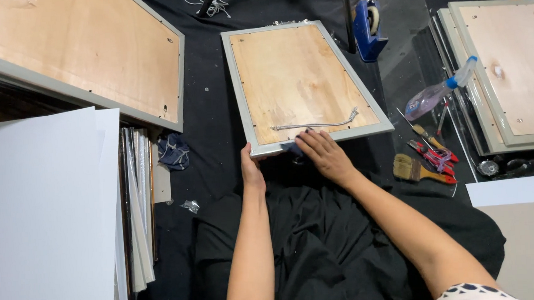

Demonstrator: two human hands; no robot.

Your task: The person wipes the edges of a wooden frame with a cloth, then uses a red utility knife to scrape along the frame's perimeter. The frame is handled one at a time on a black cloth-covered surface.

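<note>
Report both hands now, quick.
Left hand: closed on the near-left corner of the picture frame.
Right hand: open, flat on the frame's near edge.

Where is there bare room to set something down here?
Bare black cloth runs between the large wood-backed frame and the grey-edged wooden frame both hands hold. Crowded: right side, with paintbrush, red pliers, spray bottle.
</note>
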